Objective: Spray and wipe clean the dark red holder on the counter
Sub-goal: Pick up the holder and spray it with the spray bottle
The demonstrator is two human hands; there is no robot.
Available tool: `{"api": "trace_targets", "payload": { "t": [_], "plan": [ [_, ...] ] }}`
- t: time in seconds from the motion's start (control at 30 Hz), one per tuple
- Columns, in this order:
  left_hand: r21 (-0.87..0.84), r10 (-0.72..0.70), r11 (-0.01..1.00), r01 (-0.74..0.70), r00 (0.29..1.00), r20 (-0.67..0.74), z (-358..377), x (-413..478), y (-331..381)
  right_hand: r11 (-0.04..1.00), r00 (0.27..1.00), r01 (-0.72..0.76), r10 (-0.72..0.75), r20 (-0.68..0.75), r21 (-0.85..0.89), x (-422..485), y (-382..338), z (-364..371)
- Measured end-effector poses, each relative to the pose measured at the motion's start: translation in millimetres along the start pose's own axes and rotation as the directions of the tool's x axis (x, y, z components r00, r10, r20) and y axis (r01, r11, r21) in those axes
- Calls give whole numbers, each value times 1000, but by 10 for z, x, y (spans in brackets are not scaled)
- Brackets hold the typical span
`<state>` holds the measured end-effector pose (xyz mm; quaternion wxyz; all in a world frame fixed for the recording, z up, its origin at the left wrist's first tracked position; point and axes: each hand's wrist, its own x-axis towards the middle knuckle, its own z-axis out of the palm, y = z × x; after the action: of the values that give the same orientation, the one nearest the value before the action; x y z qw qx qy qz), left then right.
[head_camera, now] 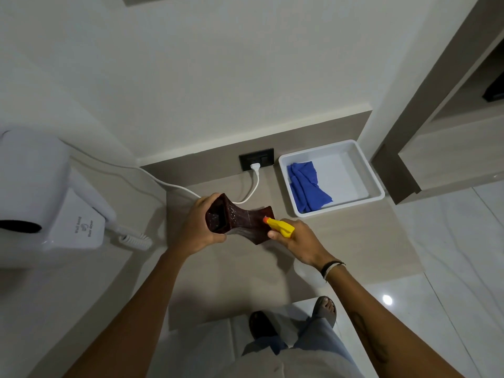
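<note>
Both of my forearms reach forward from the bottom of the view, over my light trousers (275, 361) and my two sandals on the pale floor. On my right wrist sits a dark and white bracelet (331, 268).

My left hand (200, 227) is closed around the open mouth end of the dark red holder (240, 222), which lies tilted on its side, its wider base toward the right and close to the beige counter (354, 241). My right hand (297, 241) grips a spray bottle; only its yellow head (282, 227) shows, and the orange nozzle tip touches or nearly touches the base of the holder.

Behind the holder, a white cord (169, 184) runs to a plug in the black wall socket (256, 159). At the right stands a white tray (377, 186) with a crumpled blue cloth (305, 186) in its left part. At the far left hangs a white wall hair dryer (49, 203) with a coiled cable.
</note>
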<state>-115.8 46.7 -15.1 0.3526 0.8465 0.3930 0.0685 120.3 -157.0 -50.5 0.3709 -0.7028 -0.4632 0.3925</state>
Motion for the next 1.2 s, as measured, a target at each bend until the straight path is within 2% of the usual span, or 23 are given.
{"api": "trace_targets", "payload": {
  "t": [0.1,0.23,0.37,0.53,0.67,0.8,0.87,1.0,1.07,1.2],
  "plan": [
    [-96,-159,983,156,987,-27,-3,-22,55,997,1000,24,-25,-2,-72,-120,34,15],
    [-315,-385,878,360,923,-18,17,-33,108,971,995,97,-98,7,-219,-163,-85,150],
    [-407,-474,796,449,879,42,76,-91,121,943,994,87,-105,-38,-321,-97,-293,247],
    [-402,-380,828,390,919,108,94,-127,150,946,995,74,-91,-38,-316,-74,-245,276],
    [-409,-346,827,386,923,169,25,-180,165,927,995,56,-84,-60,-372,-105,-201,243],
    [-252,-267,910,330,930,254,-19,-251,32,924,997,-21,-7,-73,-383,-134,-143,178],
    [-169,-230,947,273,944,237,-25,-269,2,921,996,-52,20,-87,-387,-158,-116,158],
    [-90,-146,984,154,985,88,7,-292,-23,963,998,-37,22,-57,-266,-224,-78,150],
    [-128,-168,976,175,984,61,27,-291,-16,974,998,29,-41,-49,-224,-258,-73,162],
    [-333,-347,881,335,938,24,57,-213,46,963,990,113,-128,-50,-244,-300,-197,221]
  ]
}}
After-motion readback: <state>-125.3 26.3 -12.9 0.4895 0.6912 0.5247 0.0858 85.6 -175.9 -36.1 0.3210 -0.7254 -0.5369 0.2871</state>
